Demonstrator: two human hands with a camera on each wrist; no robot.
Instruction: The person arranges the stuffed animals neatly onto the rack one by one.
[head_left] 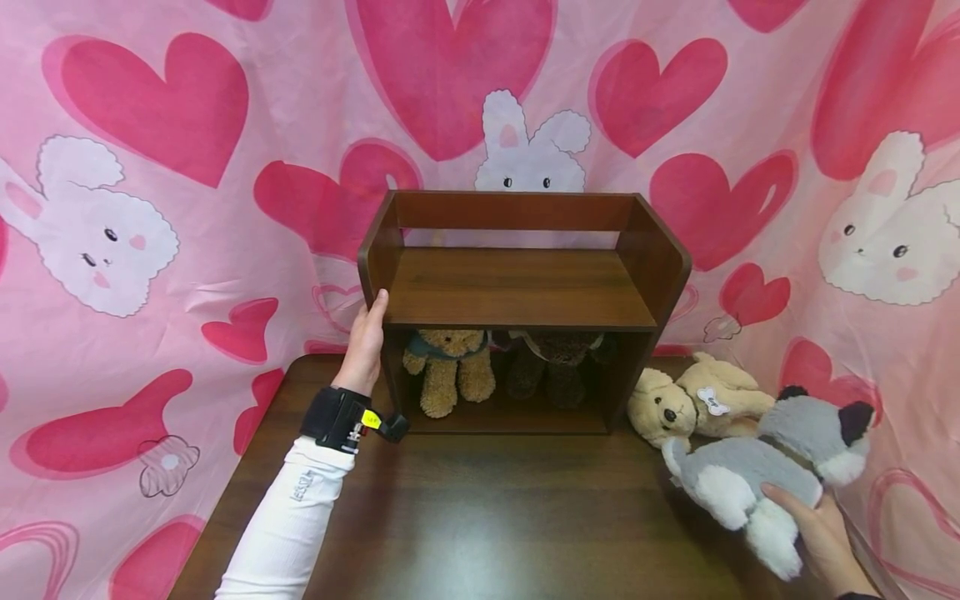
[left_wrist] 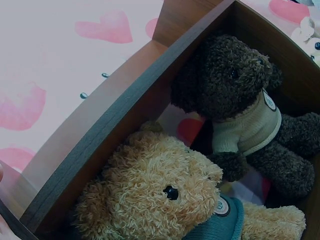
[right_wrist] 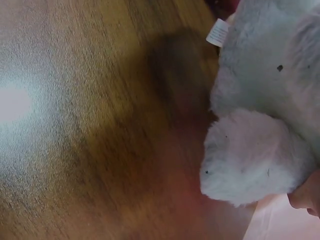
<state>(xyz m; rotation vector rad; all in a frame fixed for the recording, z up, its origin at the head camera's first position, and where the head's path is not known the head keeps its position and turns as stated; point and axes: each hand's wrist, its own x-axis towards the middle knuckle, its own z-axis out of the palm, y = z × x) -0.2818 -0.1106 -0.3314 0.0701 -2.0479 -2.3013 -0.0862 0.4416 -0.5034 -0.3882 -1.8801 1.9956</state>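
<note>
Head view gives me, from my remote seat, a pink heart-and-rabbit backdrop behind a brown tabletop, with a wooden shelf standing along the tabletop's back edge. A plush grey-and-white dog is at the tabletop's right edge, and a cream dog lies behind it near the back right corner, beside the shelf. A tan bear and a dark brown bear sit side by side beneath the shelf's middle board. The right hand grips the grey-and-white dog's body; the left hand touches the shelf's left side, but with most of its fingers hidden I cannot tell whether they grip. I'd judge a firm hold round the trunk best, clear of the cream dog, with light bracing on the shelf to steady it. The cream dog's bone-shaped tag, the lettering on the white sleeve, a white label by the grey-and-white dog and the bears' round badges are too small for me to read; I can make out no brand.
</note>
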